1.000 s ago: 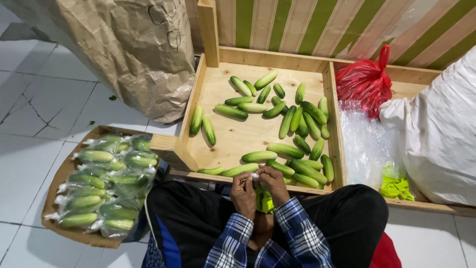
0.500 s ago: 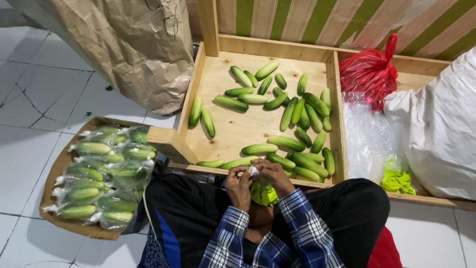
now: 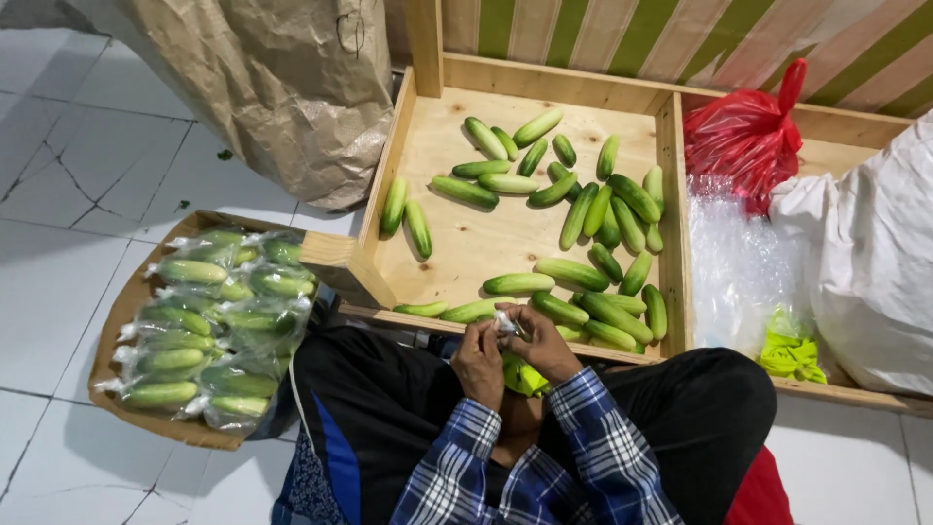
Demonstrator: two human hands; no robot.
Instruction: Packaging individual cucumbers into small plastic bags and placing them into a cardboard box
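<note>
Both hands meet over my lap at the front rim of a wooden tray (image 3: pixel 442 78). My left hand (image 3: pixel 478 362) and my right hand (image 3: pixel 542 342) pinch the twisted top of a clear plastic bag (image 3: pixel 504 324) between the fingertips. Below the hands a yellow-green bundle (image 3: pixel 521 377) rests on my lap. Several loose green cucumbers (image 3: pixel 588 219) lie scattered in the tray just beyond the hands. What the bag holds is hidden by my fingers.
A cardboard tray (image 3: pixel 126 306) at my left holds several bagged cucumbers (image 3: pixel 209 326). A brown paper sack (image 3: pixel 272 87) stands at the back left. The tray's right compartment has a red plastic bag (image 3: pixel 743 136), clear plastic bags (image 3: pixel 739 277), yellow-green ties (image 3: pixel 792 355) and a large white sack (image 3: pixel 865 253).
The view has shifted slightly down and to the right. My hands stay together on the bag top, fingers working it a little; nothing else has moved.
</note>
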